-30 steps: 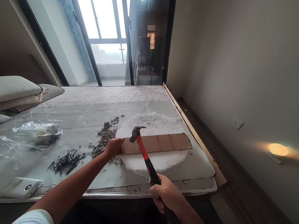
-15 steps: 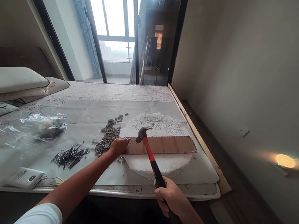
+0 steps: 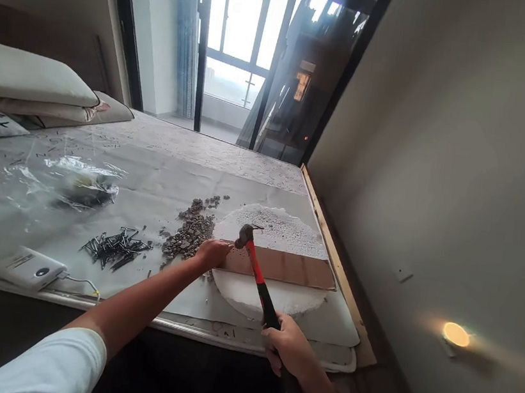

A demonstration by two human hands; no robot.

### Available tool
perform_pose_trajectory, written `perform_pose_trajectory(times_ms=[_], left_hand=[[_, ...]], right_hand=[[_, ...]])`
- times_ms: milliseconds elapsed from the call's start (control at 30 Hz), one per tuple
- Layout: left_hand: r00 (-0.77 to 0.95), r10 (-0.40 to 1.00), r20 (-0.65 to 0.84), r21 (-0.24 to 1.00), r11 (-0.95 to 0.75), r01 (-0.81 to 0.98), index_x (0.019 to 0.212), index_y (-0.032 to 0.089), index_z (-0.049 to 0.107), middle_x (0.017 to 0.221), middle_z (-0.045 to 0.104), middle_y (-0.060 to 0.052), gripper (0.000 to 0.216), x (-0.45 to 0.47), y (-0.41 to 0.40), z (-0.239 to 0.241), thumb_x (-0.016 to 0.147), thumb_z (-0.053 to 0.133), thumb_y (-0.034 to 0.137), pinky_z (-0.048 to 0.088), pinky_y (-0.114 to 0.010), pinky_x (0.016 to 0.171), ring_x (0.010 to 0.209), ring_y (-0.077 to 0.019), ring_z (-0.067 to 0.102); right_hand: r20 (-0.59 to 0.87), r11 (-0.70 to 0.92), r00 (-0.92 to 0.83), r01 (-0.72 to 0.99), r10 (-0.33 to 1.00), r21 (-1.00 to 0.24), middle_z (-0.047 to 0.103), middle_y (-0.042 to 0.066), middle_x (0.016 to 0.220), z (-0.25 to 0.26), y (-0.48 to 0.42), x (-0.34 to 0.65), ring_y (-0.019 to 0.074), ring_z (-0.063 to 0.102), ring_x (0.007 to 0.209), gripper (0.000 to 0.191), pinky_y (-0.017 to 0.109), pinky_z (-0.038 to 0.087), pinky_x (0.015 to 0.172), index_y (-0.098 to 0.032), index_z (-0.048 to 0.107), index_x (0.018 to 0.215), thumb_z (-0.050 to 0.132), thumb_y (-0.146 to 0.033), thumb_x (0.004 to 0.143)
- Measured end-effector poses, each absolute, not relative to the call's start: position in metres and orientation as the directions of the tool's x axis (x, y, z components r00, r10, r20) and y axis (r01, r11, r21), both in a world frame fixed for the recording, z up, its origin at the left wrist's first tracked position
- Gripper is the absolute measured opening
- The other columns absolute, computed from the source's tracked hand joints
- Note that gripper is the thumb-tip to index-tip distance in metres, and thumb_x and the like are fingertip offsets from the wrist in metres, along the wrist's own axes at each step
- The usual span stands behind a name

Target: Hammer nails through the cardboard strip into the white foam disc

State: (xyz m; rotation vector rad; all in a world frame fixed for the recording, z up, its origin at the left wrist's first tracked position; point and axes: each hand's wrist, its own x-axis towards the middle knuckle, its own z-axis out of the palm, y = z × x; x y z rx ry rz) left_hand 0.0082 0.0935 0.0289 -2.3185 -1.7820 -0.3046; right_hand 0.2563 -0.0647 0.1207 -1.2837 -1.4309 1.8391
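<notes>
My right hand (image 3: pixel 288 345) is closed round the black and red handle of a claw hammer (image 3: pixel 255 271). Its steel head hangs just above the left end of a brown cardboard strip (image 3: pixel 286 267). The strip lies across a round white foam disc (image 3: pixel 273 259) on the covered mattress (image 3: pixel 150 169). My left hand (image 3: pixel 211 253) rests at the strip's left end with fingers pinched together; what they pinch is too small to make out.
A heap of grey gravel (image 3: pixel 189 235) lies left of the disc. Several dark nails (image 3: pixel 113 246) are piled further left. A white power bank (image 3: pixel 28 267) sits near the front edge, a crumpled plastic bag (image 3: pixel 80 182) behind. Pillows (image 3: pixel 26 81) lie far left; a wall lamp (image 3: pixel 456 334) glows at the right.
The view has swung to the right and tilted. The hammer head has dropped slightly toward the strip's left end. My left hand has stayed at the strip.
</notes>
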Motion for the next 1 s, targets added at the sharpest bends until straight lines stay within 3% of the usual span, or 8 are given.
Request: perform_pose_trajectory(times_ms=[167, 367, 467, 567, 733, 900, 1000], left_hand=[[0.202, 0.93, 0.308, 0.051, -0.228, 0.972, 0.071, 0.007, 0.068, 0.066, 0.065, -0.017, 0.053, 0.006, 0.094, 0.024, 0.091, 0.029, 0.037, 0.044, -0.032, 0.052, 0.061, -0.025, 0.064], [0.188, 0.918, 0.35, 0.154, -0.254, 0.955, 0.075, 0.011, 0.07, 0.065, 0.065, -0.014, 0.038, 0.003, 0.096, 0.012, 0.088, 0.04, 0.032, 0.045, -0.028, 0.055, 0.06, -0.0201, 0.062], [0.162, 0.919, 0.36, 0.197, -0.244, 0.95, 0.072, 0.01, 0.069, 0.065, 0.065, -0.015, 0.041, 0.004, 0.096, 0.01, 0.088, 0.041, 0.035, 0.044, -0.029, 0.056, 0.06, -0.0209, 0.062], [0.141, 0.919, 0.368, 0.209, -0.23, 0.95, 0.069, 0.008, 0.069, 0.065, 0.065, -0.016, 0.046, 0.005, 0.096, 0.012, 0.089, 0.038, 0.038, 0.044, -0.031, 0.055, 0.061, -0.023, 0.062], [0.208, 0.915, 0.346, 0.194, -0.286, 0.938, 0.079, 0.01, 0.07, 0.066, 0.066, -0.013, 0.04, 0.003, 0.096, 0.011, 0.088, 0.039, 0.033, 0.043, -0.029, 0.054, 0.058, -0.02, 0.06], [0.144, 0.909, 0.391, 0.212, -0.241, 0.947, 0.068, 0.01, 0.069, 0.065, 0.066, -0.015, 0.046, 0.004, 0.097, 0.007, 0.088, 0.039, 0.038, 0.043, -0.029, 0.054, 0.06, -0.0208, 0.061], [0.149, 0.909, 0.389, 0.223, -0.25, 0.942, 0.071, 0.011, 0.07, 0.064, 0.065, -0.013, 0.041, 0.004, 0.096, 0.007, 0.088, 0.041, 0.036, 0.042, -0.027, 0.054, 0.059, -0.0194, 0.061]], right_hand=[[-0.35, -0.229, -0.415, 0.314, 0.84, -0.921, 0.031, -0.014, 0.028, 0.151, -0.061, 0.25, 0.0079, 0.025, 0.023, 0.024, 0.019, 0.021, 0.025, -0.021, 0.04, 0.083, 0.04, -0.024, 0.06], [-0.437, -0.273, -0.392, 0.407, 0.81, -0.872, 0.029, -0.015, 0.031, 0.148, -0.06, 0.233, 0.0076, 0.026, 0.024, 0.028, 0.018, 0.021, 0.025, -0.021, 0.039, 0.083, 0.04, -0.024, 0.055], [-0.41, -0.235, -0.381, 0.428, 0.829, -0.873, 0.029, -0.015, 0.031, 0.15, -0.063, 0.232, 0.0072, 0.026, 0.024, 0.026, 0.018, 0.02, 0.025, -0.021, 0.04, 0.084, 0.04, -0.023, 0.058], [-0.372, -0.21, -0.365, 0.412, 0.853, -0.887, 0.029, -0.015, 0.031, 0.151, -0.066, 0.229, 0.0071, 0.025, 0.023, 0.023, 0.018, 0.017, 0.026, -0.021, 0.04, 0.084, 0.04, -0.024, 0.061], [-0.464, -0.283, -0.374, 0.445, 0.803, -0.85, 0.026, -0.015, 0.033, 0.144, -0.067, 0.223, 0.0071, 0.025, 0.023, 0.022, 0.019, 0.02, 0.026, -0.022, 0.038, 0.079, 0.04, -0.022, 0.056], [-0.375, -0.191, -0.35, 0.462, 0.858, -0.866, 0.029, -0.014, 0.03, 0.144, -0.066, 0.224, 0.0079, 0.028, 0.023, 0.022, 0.019, 0.018, 0.026, -0.021, 0.038, 0.08, 0.038, -0.022, 0.058], [-0.435, -0.263, -0.319, 0.462, 0.842, -0.847, 0.027, -0.015, 0.029, 0.137, -0.066, 0.219, 0.008, 0.026, 0.023, 0.023, 0.019, 0.018, 0.025, -0.022, 0.036, 0.077, 0.037, -0.021, 0.054]])
